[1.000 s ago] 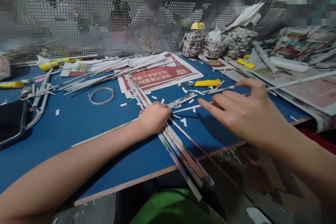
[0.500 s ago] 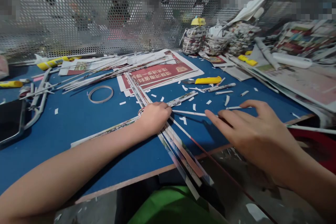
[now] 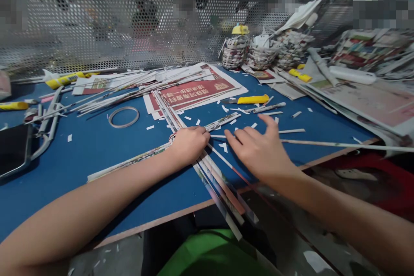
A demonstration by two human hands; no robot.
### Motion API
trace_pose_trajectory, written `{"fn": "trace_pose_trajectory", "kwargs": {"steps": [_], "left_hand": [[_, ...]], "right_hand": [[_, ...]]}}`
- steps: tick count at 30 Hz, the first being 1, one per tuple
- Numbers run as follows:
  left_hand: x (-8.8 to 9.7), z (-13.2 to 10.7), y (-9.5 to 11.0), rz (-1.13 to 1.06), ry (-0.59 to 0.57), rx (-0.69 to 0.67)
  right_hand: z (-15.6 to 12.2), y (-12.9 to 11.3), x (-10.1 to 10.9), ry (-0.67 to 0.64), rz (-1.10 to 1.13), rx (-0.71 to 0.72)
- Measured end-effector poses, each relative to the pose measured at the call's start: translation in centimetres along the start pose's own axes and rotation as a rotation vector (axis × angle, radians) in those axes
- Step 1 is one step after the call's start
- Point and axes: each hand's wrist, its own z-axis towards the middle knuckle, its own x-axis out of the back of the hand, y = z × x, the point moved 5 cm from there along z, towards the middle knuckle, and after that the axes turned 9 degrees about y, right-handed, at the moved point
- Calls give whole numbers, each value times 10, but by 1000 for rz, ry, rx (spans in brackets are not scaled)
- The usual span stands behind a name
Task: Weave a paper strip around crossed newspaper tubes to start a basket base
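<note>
My left hand (image 3: pixel 190 144) is closed over the crossing point of several rolled newspaper sticks (image 3: pixel 164 108), pressing them to the blue table. The sticks spread out in a cross, with several flat ends hanging over the near edge. My right hand (image 3: pixel 258 151) is just right of it, gripping a long thin paper stick (image 3: pixel 323 143) that runs from under my left hand out to the right. One of its fingers sticks up, and the thumb is hidden. Another thin stick (image 3: pixel 221 157), partly red, slants down toward the edge between my hands.
A yellow utility knife (image 3: pixel 252 99) and paper scraps lie beyond my hands. Behind are a red printed sheet (image 3: pixel 200 90), a tape ring (image 3: pixel 123 117) and loose paper sticks (image 3: pixel 129 95). A phone (image 3: pixel 14 151) lies left. Woven paper baskets (image 3: pixel 234 54) stand by the perforated metal screen (image 3: pixel 113 21).
My right hand has moved left along the long thin stick, closer to my left hand. More of the stick now shows to its right. My left hand stays in place.
</note>
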Motion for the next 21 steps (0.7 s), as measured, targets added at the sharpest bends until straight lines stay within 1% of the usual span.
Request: {"fn": "trace_pose_trajectory", "kwargs": {"steps": [3, 5, 9, 13, 17, 19, 21], "left_hand": [[1, 0, 0, -4, 25, 5], [1, 1, 0, -11, 21, 0], [2, 2, 1, -22, -2, -6], [2, 3, 2, -40, -7, -5], [3, 2, 2, -36, 12, -4], [3, 2, 1, -36, 7, 11], [2, 2, 0, -40, -20, 23]], "right_hand": [[10, -13, -12, 63, 19, 43], [13, -19, -18, 118, 10, 61], [14, -25, -24, 196, -7, 102], [17, -26, -26, 201, -1, 135], [22, -24, -28, 190, 35, 136], [23, -23, -29, 173, 43, 135], [23, -23, -30, 127, 44, 138]]}}
